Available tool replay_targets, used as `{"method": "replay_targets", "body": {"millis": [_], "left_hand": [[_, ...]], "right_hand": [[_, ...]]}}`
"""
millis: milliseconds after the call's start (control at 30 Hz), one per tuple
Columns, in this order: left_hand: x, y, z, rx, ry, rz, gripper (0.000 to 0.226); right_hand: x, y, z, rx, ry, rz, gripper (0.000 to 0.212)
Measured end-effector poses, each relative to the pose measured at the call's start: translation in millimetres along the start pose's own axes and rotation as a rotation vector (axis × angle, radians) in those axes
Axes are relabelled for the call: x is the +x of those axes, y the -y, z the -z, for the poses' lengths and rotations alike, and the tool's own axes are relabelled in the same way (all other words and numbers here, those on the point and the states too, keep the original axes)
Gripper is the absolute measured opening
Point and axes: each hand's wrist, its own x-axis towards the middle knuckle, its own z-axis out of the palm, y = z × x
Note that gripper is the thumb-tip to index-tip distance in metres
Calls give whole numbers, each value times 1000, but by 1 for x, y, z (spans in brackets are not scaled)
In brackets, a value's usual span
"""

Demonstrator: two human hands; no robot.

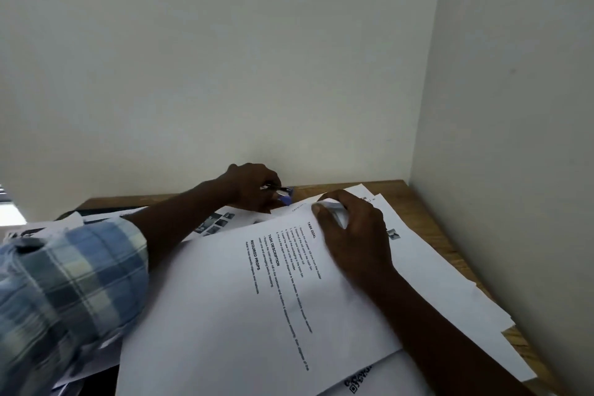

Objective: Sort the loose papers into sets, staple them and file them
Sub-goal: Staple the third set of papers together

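Note:
A printed sheet headed "TASK GOAL" (257,292) lies on top of a spread of white papers on the wooden desk (427,219). My right hand (350,228) pinches and curls up the far corner of this top set. My left hand (254,186) is at the back of the desk by the wall, gripping a blue stapler (284,194) with a metal top, just beyond the lifted corner. More sheets with photos (215,223) lie under my left forearm.
White walls close in at the back and on the right (514,170). Further sheets (450,283) fan out to the right, near the wall. A page with a QR code (356,381) peeks out at the bottom. My checked sleeve (70,283) covers the left papers.

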Motion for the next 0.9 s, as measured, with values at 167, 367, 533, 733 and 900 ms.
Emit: {"method": "replay_targets", "body": {"millis": [167,367,533,733,900], "left_hand": [[1,-6,-13,-100,-24,86,66],[-62,-42,39,-622,120,-33,43],[-113,-75,46,-330,74,-99,41],[-157,-59,60,-472,-246,-34,25],[-213,5,91,-505,-416,126,25]], "right_hand": [[-1,-1,2,60,3,-31,30],[1,0,6,26,-2,-19,22],[0,22,18,-80,28,74,12],[-5,80,21,-290,-141,148,43],[-17,133,-10,-234,-216,414,45]]}}
